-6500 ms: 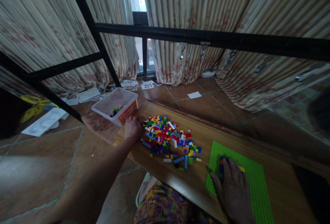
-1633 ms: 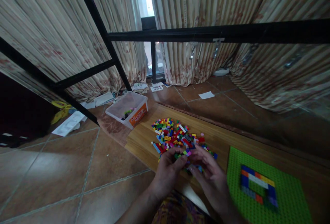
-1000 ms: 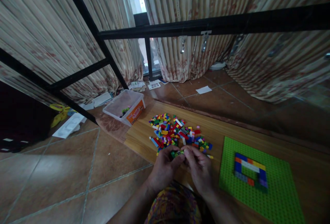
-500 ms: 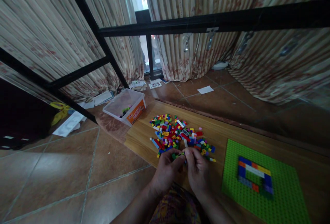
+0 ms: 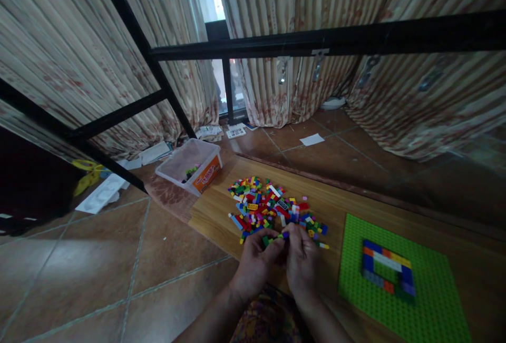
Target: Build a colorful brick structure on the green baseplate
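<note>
Small green toy bricks (image 5: pixel 268 240) show between the closed fingers of my left hand (image 5: pixel 255 261). My right hand (image 5: pixel 302 258) pinches a small blue brick (image 5: pixel 285 235), right beside the green ones. Whether the blue and green pieces are joined, I cannot tell; the fingers hide much of them. Just beyond both hands lies a loose pile of mixed-colour bricks (image 5: pixel 253 207) on the wooden board (image 5: pixel 215 214). To the right, a green baseplate (image 5: pixel 435 285) carries a rectangular frame of bricks (image 5: pixel 385 261) in blue, orange, white, yellow and grey, with an open middle.
A clear plastic box (image 5: pixel 169 169) with an orange label stands at the board's far left, a few dark and green pieces inside. Black metal bars (image 5: pixel 256 47) cross in front of striped curtains (image 5: pixel 269 6). A white sheet (image 5: pixel 312 139) lies on the tiled floor beyond.
The blue brick now shows at my right fingertips, against the green bricks. Both hands stay close together in nearly the same place. The camera view has shifted slightly.
</note>
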The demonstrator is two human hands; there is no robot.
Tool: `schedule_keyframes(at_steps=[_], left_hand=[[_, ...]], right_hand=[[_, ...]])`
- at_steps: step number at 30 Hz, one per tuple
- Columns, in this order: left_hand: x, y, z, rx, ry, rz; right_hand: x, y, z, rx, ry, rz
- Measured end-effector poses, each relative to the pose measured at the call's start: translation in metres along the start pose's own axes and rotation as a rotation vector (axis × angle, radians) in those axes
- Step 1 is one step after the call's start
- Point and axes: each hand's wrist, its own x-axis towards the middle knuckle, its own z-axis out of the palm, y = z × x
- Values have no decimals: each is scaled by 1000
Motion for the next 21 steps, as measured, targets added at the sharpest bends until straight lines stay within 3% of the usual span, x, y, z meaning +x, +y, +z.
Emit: schedule_keyframes(at_steps=[6,11,15,21], left_hand=[[2,5,-1,183,12,59],[3,4,1,272,32,148],[4,0,3,263,1,157],[8,-1,2,218,-31,166]], right_hand=[[6,-4,-3,165,-108,111],[3,-6,-2,47,-128,-66],[0,-5,1,152,-52,40],[8,-10,0,403,-54,263]])
